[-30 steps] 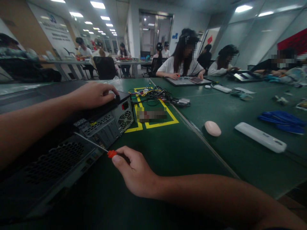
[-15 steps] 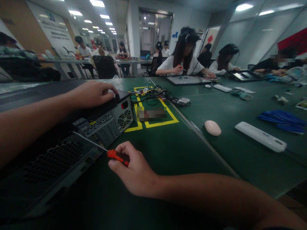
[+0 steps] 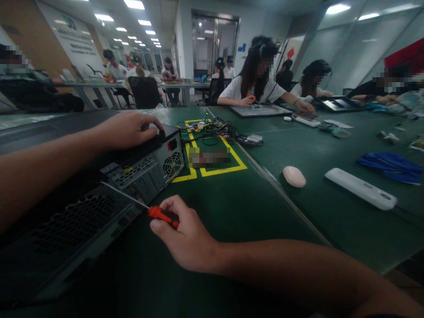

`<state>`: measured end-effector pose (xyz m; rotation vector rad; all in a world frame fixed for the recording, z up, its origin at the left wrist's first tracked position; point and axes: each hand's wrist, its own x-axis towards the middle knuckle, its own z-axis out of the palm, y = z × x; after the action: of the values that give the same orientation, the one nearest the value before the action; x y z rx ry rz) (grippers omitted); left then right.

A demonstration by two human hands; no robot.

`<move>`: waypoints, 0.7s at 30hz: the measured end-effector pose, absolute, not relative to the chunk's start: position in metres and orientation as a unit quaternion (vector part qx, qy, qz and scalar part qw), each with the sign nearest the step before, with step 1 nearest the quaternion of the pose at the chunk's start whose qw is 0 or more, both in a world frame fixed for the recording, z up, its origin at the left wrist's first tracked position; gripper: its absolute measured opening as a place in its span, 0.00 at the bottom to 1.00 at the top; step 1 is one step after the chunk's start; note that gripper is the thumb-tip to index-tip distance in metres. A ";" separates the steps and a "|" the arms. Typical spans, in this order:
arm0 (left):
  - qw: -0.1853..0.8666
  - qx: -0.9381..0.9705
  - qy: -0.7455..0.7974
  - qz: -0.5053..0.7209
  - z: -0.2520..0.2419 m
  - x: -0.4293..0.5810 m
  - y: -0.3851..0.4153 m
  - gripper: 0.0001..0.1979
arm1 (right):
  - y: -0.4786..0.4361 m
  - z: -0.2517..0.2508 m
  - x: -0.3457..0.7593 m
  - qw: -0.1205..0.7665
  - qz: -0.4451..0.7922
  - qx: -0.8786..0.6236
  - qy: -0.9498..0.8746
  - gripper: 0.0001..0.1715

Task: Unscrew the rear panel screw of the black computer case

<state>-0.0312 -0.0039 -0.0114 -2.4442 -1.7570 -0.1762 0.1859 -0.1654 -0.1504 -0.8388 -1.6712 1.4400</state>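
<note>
Since a second ago, the person's right hand has loosened its fingers, baring more of the screwdriver with an orange-red and black handle and a thin metal shank; across the bench, a co-worker's hand has drawn a flat brownish slab rightward, over a white power strip.

That right hand grips the handle between thumb and fingers, low above the green bench. The shank points into the black metal computer case lying toward the bench's left edge; its tip fades into shadow, so whether it meets a screw cannot be told. The left hand rests on the case's top with curled fingers; whether they grip anything is unclear. The forearm covers part of the case, whose near end is dark and cut off.

Past the case, toward the bench's far edge, lies a tangle of dark and coloured cables. Pixels mask something inside the yellow tape outlines. Nearer the right edge sit a pale pink rounded object and a bunched blue bundle. Beyond, blurred people work under ceiling lights.
</note>
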 end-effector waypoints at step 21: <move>0.062 -0.805 -0.587 -0.060 -0.012 -0.030 -0.003 0.30 | -0.164 -0.155 0.184 0.391 0.548 -0.301 -0.675 0.14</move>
<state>-0.0301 -0.0033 -0.0117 -2.4352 -1.7736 -0.1799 0.1837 -0.1640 -0.1552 -0.7646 -1.7149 1.3927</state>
